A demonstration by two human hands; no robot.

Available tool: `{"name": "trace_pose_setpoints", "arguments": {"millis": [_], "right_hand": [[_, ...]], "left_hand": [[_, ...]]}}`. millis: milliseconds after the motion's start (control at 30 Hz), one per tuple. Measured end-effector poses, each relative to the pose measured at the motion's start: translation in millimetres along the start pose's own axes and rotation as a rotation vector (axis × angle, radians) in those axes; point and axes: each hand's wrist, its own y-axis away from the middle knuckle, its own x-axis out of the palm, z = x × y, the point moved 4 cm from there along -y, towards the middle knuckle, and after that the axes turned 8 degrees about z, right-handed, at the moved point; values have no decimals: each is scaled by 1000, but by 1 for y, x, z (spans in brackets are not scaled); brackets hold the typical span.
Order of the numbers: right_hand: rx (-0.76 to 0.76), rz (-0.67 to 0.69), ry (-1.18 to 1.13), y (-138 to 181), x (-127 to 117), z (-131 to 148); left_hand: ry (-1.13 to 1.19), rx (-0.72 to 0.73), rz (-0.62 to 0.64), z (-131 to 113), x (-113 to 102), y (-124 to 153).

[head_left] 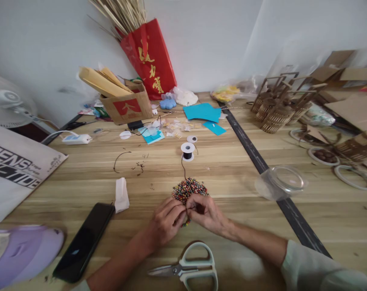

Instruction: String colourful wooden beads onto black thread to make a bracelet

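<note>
A pile of small multicoloured beads (189,189) lies on the wooden table. Just in front of it, my left hand (168,220) and my right hand (208,214) meet, fingertips nearly touching. Each pinches a thin dark cord, of which only a short bit shows between the fingers. Some beads peek out below my fingertips; whether they are strung I cannot tell. Behind the pile stands a white spool (187,151) wound with black cord, and a strand runs from it down to the beads. Closer to me than my hands lie scissors (198,266) with pale handles, blades slightly apart.
A black phone (84,242) and a folded white tissue (121,195) lie left. At right a clear plastic jar (280,183) lies on its side over a dark strip. Blue cards (203,112), a cardboard box (127,106) and a red bag (151,60) are at the back.
</note>
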Motion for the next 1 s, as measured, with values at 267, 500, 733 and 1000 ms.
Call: {"name": "trace_pose_setpoints", "arguments": {"millis": [267, 500, 733, 1000], "right_hand": [[-155, -3, 261, 1, 0, 8], [-283, 51, 395, 4, 1, 17], [-342, 42, 413, 4, 0, 19], [-325, 81, 443, 4, 0, 17]], "left_hand": [[313, -291, 118, 14, 6, -2], [680, -519, 240, 25, 14, 1], [936, -651, 264, 34, 21, 5], [1022, -695, 321, 35, 21, 2]]}}
